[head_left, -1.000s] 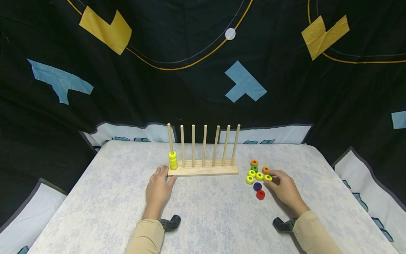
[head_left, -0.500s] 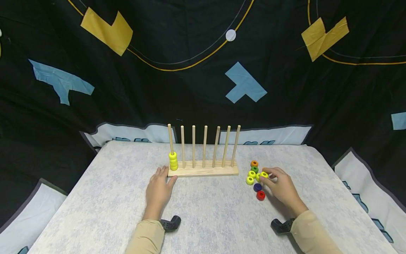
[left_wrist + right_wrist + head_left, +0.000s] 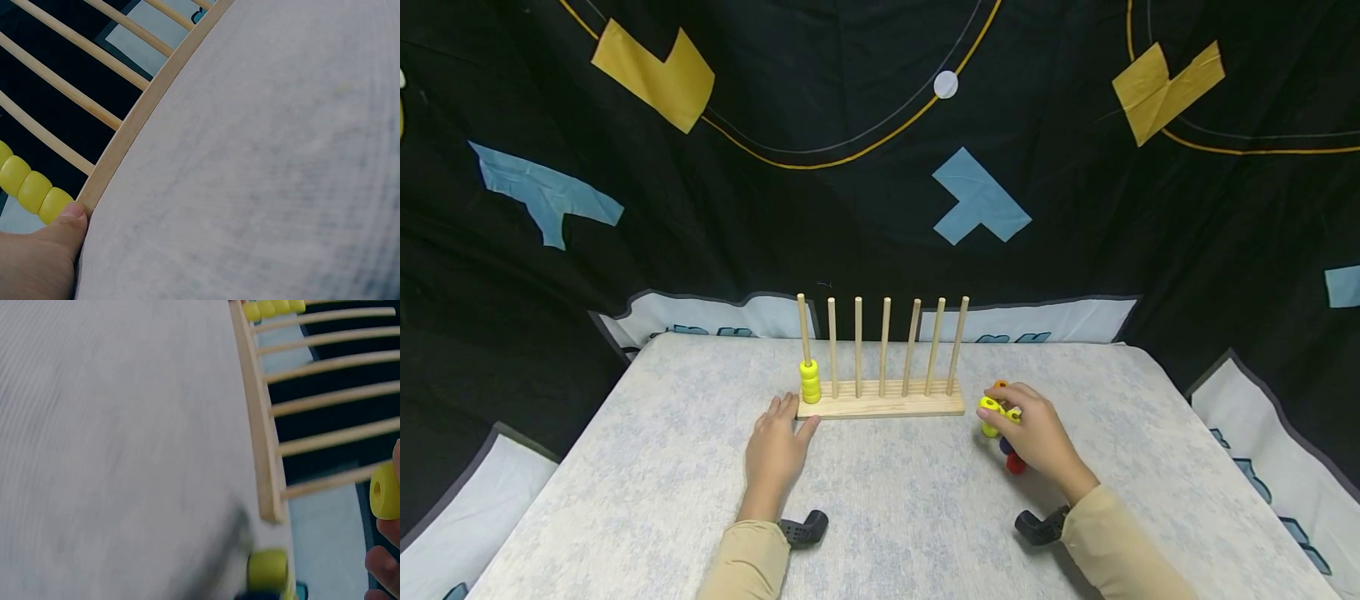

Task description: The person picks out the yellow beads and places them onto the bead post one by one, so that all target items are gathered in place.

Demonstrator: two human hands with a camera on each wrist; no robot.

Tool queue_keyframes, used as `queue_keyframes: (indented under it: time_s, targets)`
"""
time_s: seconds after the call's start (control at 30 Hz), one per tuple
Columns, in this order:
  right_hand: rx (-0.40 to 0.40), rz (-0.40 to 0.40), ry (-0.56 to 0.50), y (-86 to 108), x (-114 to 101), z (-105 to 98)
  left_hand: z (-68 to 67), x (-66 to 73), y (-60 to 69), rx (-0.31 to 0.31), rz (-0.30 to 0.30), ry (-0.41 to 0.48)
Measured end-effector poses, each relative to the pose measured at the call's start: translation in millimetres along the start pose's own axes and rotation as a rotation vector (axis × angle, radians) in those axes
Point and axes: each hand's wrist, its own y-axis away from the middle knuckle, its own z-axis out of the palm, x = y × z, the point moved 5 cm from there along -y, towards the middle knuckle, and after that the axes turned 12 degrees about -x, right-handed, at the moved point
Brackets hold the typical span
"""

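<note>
A wooden peg rack [image 3: 880,406] stands on the table, its row of upright pegs rising from a flat base. Yellow beads [image 3: 809,382] are stacked on its leftmost peg. My left hand [image 3: 775,450] lies at the base's left front corner, fingers extended, the thumb [image 3: 65,228] touching the front edge. My right hand [image 3: 1037,429] pinches a yellow bead [image 3: 385,490] between thumb and fingers, raised over the loose beads right of the rack. Below it show parts of other yellow beads [image 3: 267,569], a blue bead [image 3: 1006,446], a red bead [image 3: 1016,463] and an orange bead [image 3: 1001,384]. The hand hides the rest.
A pale mottled cloth covers the table [image 3: 895,508]. Behind it hangs a black curtain [image 3: 820,233] with yellow and blue patches. Black wrist mounts [image 3: 805,528] are strapped at both wrists.
My right hand has lifted a yellow bead from the right side of the loose beads and carried it left over them. The left hand has stayed at the rack's corner.
</note>
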Motion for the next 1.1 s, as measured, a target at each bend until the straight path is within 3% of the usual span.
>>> queue_keyframes:
  time_s: [0.57,1.1]
  targets:
    - [-0.046,-0.154,-0.074,-28.4,-71.6,19.1,0.6,-0.1,0.2,-0.002,-0.008,-0.005]
    - [-0.02,-0.348,-0.058,-56.4,-140.6,17.1,-0.1,0.7,-0.1,0.001,-0.004,-0.003]
